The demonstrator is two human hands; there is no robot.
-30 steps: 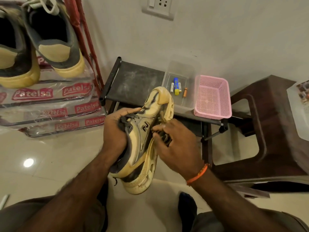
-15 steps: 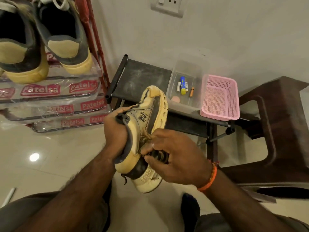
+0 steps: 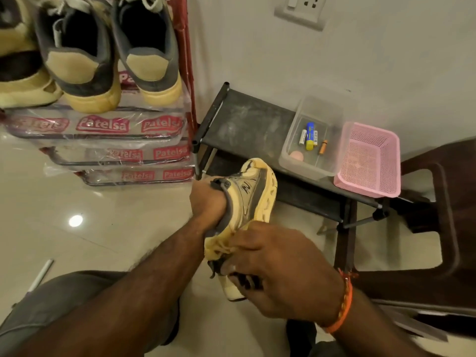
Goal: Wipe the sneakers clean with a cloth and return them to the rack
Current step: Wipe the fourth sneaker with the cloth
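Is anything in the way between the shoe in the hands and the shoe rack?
Nothing visible. The sneaker, held by the left hand and right hand, has only bare floor between it and the rack.

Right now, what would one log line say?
phase: wiping | left hand: inside sneaker, holding | right hand: presses dark cloth on toe end | rack: other sneakers

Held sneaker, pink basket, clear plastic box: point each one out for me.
Held sneaker (image 3: 248,194), head view, on the side panel by the logo.
Pink basket (image 3: 371,161), head view, on its perforated floor.
Clear plastic box (image 3: 306,167), head view, on its near wall.
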